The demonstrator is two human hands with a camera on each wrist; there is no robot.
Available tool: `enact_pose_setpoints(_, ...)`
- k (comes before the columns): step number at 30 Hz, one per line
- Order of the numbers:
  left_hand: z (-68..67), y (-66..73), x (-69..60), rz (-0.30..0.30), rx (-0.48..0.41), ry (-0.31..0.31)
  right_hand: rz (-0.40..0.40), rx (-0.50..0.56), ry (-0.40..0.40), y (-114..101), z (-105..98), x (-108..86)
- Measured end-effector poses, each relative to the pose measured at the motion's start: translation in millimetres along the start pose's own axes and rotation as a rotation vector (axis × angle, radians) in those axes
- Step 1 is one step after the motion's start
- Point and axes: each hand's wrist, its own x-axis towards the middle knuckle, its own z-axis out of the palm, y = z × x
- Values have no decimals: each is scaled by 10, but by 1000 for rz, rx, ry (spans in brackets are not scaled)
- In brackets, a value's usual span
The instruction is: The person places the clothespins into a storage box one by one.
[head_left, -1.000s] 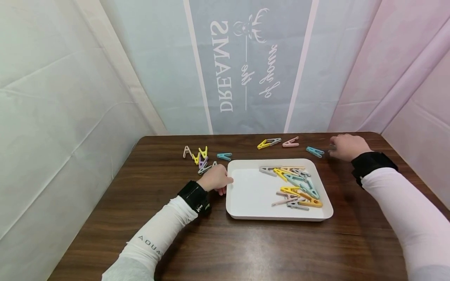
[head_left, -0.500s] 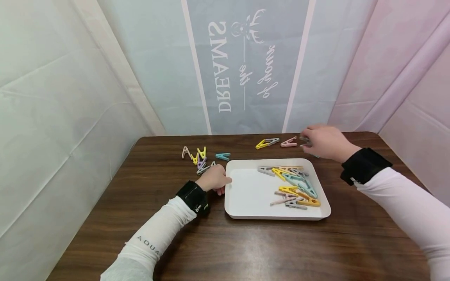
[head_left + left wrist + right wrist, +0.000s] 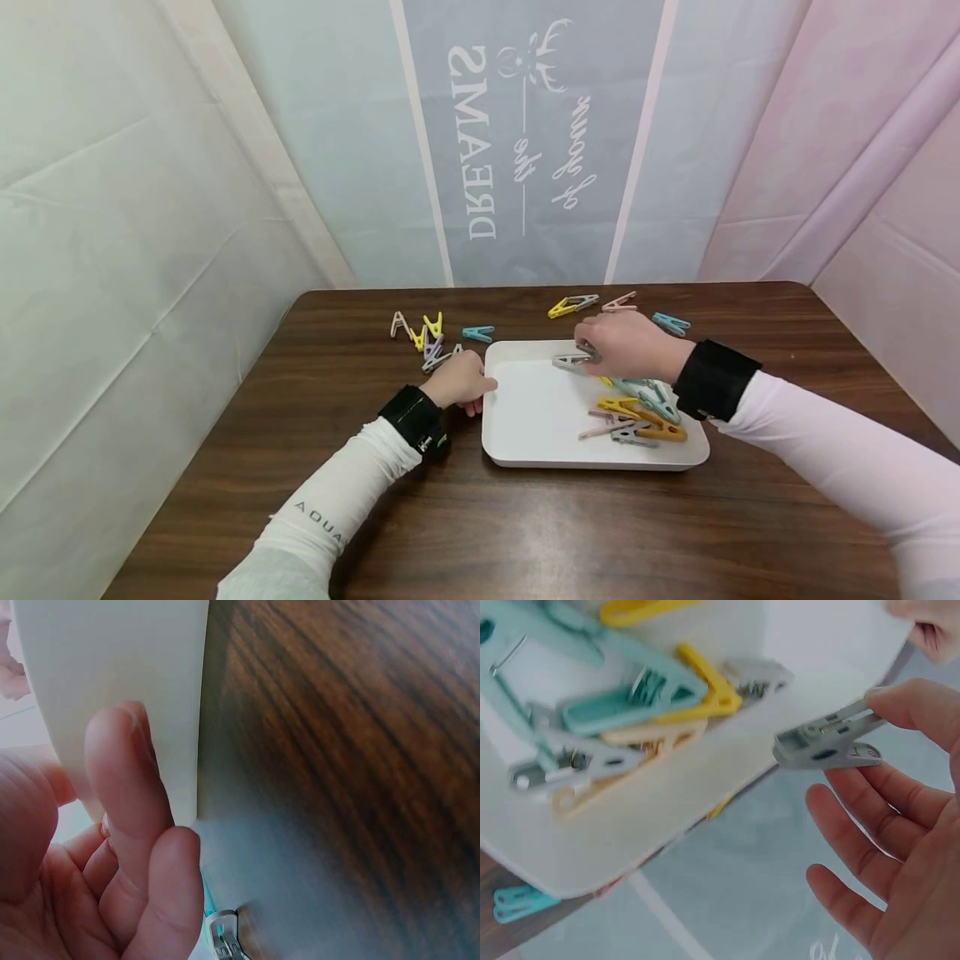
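Note:
My left hand (image 3: 457,382) pinches the left rim of a white tray (image 3: 525,425); in the left wrist view the thumb and fingers lie about the tray's wall (image 3: 150,667). Above the far side of the tray, my right hand (image 3: 628,343) pinches a grey clothespin (image 3: 829,742) between thumb and fingers. Several clothespins lie heaped in the tray's right half, among them a yellow clothespin (image 3: 617,405), an orange clothespin (image 3: 663,430) and a teal clothespin (image 3: 630,697). My right hand hides part of this heap in the head view.
Loose clothespins lie on the dark wooden table (image 3: 570,533): a group with a purple clothespin (image 3: 432,346) left of the tray, a blue clothespin (image 3: 477,333) nearby, a yellow clothespin (image 3: 562,308) and pink clothespin (image 3: 619,303) behind it, another blue clothespin (image 3: 671,323) at right. Fabric walls surround the table.
My right hand has come from the table's far right corner leftward to above the tray, carrying the grey clothespin. The left hand has stayed on the tray's rim.

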Motion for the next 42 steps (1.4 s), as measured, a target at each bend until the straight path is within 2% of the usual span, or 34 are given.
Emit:
enact_pose_setpoints(8,1,-7,12,-10,-4,-4,67,66,-200,-82,112,74)
enact_pose_setpoints(12,1,-11,19,-15,-4,-1,81,60,-259,-103,134,59)
enact_pose_setpoints(24,12,8,19,-28,17,3,89,64,-290,-83,254,21)
enact_pose_setpoints(36,6,12,3,-26,20,7,45,-33,-283,-107,298,36)
enact_pose_setpoints(42,11,5,17,-30,21,6,42,-32,-279,-124,207,15)
